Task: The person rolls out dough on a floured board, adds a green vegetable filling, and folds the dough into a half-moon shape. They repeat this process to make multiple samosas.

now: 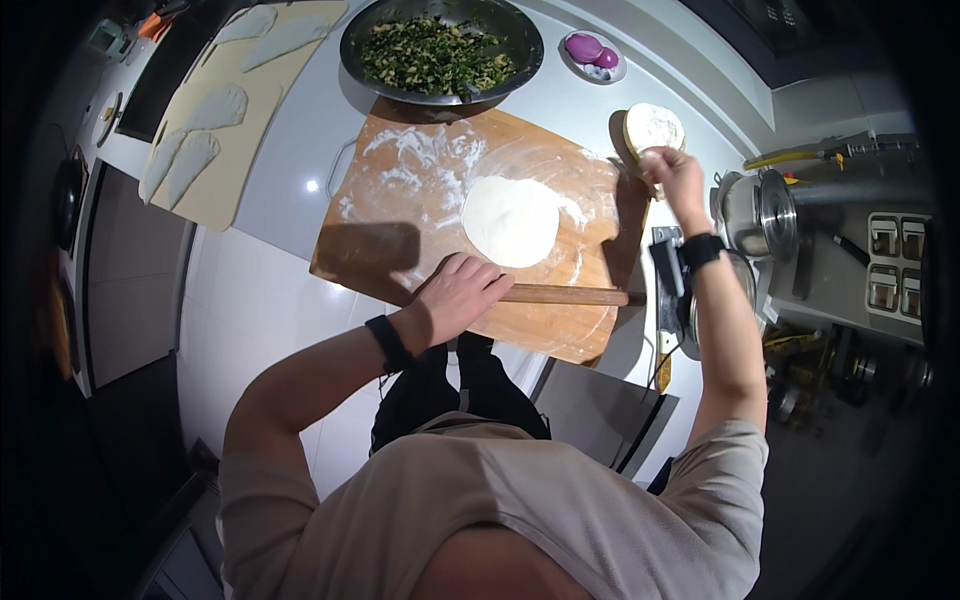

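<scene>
A round sheet of rolled dough (511,223) lies flat on the floured wooden board (352,255). Just below the dough, my left hand (461,292) grips the left end of a wooden rolling pin (562,294). The pin's right end reaches past the board's edge. Beyond the board's right side, my right hand (675,180) is bent with its fingertips together at the near rim of a container of white flour (655,129). Blur and the angle hide whether the fingertips hold any flour. White flour is scattered over the board's upper half.
At the back stands a metal bowl (347,56) of chopped green filling. A small plate (616,75) carries purple items. Several folded dough pieces (217,109) rest on a cream board (232,191) at left. A cleaver (667,330) and a lidded pot (742,214) are at right.
</scene>
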A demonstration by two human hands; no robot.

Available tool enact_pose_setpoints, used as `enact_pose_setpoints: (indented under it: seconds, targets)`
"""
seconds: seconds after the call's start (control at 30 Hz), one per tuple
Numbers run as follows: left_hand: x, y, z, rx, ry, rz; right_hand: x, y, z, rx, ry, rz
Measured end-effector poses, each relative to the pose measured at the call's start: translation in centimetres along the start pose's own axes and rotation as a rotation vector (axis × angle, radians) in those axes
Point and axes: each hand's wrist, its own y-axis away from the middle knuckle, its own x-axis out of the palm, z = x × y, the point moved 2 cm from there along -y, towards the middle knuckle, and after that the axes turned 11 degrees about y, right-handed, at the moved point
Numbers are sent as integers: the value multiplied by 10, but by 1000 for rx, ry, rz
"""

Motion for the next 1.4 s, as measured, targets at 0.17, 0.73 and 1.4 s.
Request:
enact_pose_setpoints:
  seconds: [0.17,0.73,1.4]
  targets:
    - [-2,6,3,63,26,-80,82,80,70,-394,-109,401]
    - [-31,0,26,101,3,-260,85,184,42,-553,424,45]
    - [-22,-60,78,-85,-244,-154,101,120,38,-626,534,-169]
